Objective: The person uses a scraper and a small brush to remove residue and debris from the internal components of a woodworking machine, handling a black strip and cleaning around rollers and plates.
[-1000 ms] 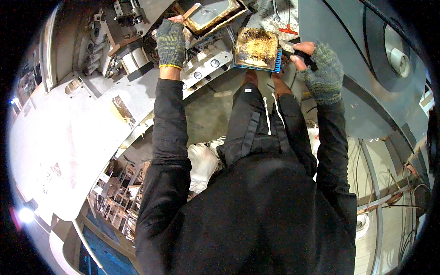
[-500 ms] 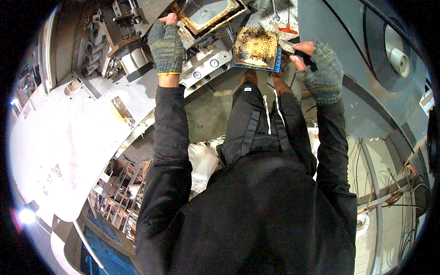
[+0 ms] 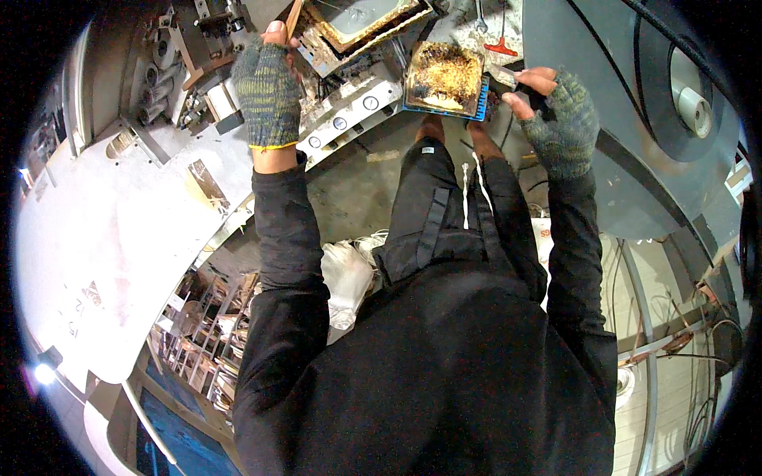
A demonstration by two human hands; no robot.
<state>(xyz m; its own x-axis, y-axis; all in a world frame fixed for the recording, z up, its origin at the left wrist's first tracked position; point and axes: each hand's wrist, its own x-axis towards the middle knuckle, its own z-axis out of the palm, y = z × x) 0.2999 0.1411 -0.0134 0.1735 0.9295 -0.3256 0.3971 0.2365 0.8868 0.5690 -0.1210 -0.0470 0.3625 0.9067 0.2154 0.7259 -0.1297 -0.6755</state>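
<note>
My left hand [image 3: 268, 94], in a grey-yellow knitted fingerless glove, is closed at the upper left. A thin brown strip [image 3: 294, 17] sticks up beside its thumb and appears gripped there. To its right stands a square pan [image 3: 329, 57] with a crusted tan rim and grey contents. My right hand [image 3: 559, 123], gloved alike, pinches a small flat tool [image 3: 502, 75] with a pale end and a dark part; its exact kind is unclear. That end is beside a square container [image 3: 446, 77] of crusted yellow-brown material, set on a blue slotted tray [image 3: 482, 101].
A panel with round gauges [image 3: 340, 124] runs below the pan. A red-handled tool [image 3: 501, 47] and a wrench [image 3: 480, 24] lie beyond the container. The white worktop [image 3: 119, 230] spreads left, with metal machine parts [image 3: 214, 103]. A grey machine housing [image 3: 627, 119] stands right.
My left hand has shifted left and slightly down, and the brown strip beside it now shows more clearly. My right hand stays near the container, its fingers slightly changed.
</note>
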